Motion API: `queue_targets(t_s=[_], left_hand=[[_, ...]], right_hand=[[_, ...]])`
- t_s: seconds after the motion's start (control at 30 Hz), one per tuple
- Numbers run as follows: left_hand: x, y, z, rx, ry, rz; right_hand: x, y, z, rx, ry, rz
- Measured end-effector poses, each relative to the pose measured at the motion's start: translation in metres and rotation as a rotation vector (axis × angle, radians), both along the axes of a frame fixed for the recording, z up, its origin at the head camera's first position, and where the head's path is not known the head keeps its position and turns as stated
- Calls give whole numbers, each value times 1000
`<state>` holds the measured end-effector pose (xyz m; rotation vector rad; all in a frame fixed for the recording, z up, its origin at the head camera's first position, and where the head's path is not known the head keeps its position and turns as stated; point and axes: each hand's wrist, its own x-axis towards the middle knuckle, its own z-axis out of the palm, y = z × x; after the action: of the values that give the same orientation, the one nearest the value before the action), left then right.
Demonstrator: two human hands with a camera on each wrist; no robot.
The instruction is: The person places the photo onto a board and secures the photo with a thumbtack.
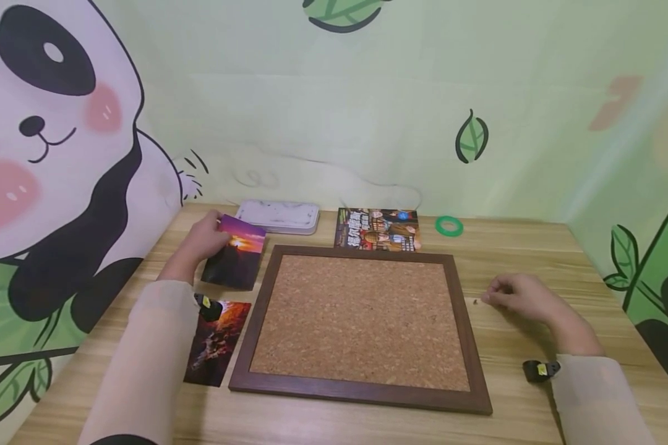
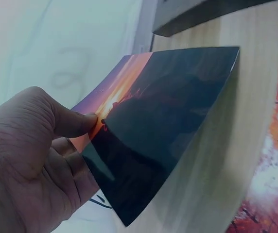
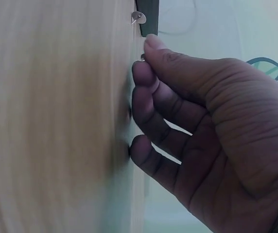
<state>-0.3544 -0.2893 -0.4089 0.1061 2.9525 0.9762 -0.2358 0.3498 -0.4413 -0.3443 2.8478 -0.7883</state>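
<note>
My left hand (image 1: 205, 238) pinches a sunset photo (image 1: 244, 256) by its left edge, thumb on top. In the left wrist view the photo (image 2: 163, 111) bends and its near side stands off the table. A second photo (image 1: 216, 346), in red and orange, lies just below. To the right is a cork board (image 1: 362, 321) in a dark wooden frame, flat on the table. Right of the board, my right hand (image 1: 520, 300) pinches a tiny metal piece, apparently a thumbtack (image 3: 143, 57), mostly hidden by the fingertips. Another thumbtack (image 3: 138, 18) lies on the table beyond them.
Behind the board lie a pale tin case (image 1: 278, 215), a printed picture card (image 1: 377, 228) with figures, and a roll of green tape (image 1: 449, 226). A wall with panda and leaf drawings rises along the back edge of the wooden table (image 1: 534, 247).
</note>
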Motion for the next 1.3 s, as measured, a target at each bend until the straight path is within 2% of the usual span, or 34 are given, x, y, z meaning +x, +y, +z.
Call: queue_targets(t_s=[0.17,0.37,0.6,0.73,0.97,1.17,1.3], left_hand=[[0,0,9,104,0,10],[0,-2,18,115,22,30],[9,8,29,314,-3,60],[12,18,39,362,12,40],[17,40,53,424,28,-34],[21,58,55,478,22,-89],[25,72,50,524,25,-102]], right_hand=[[0,1,-1,-18,0,14],[-1,3,-1,-23,12,26],[1,3,2,-41,-6,-1],[1,2,4,-59,-14,-14],[-3,-4,9,-75,47,9],[-13,-18,21,-66,87,48],[-23,-36,34,-75,121,94]])
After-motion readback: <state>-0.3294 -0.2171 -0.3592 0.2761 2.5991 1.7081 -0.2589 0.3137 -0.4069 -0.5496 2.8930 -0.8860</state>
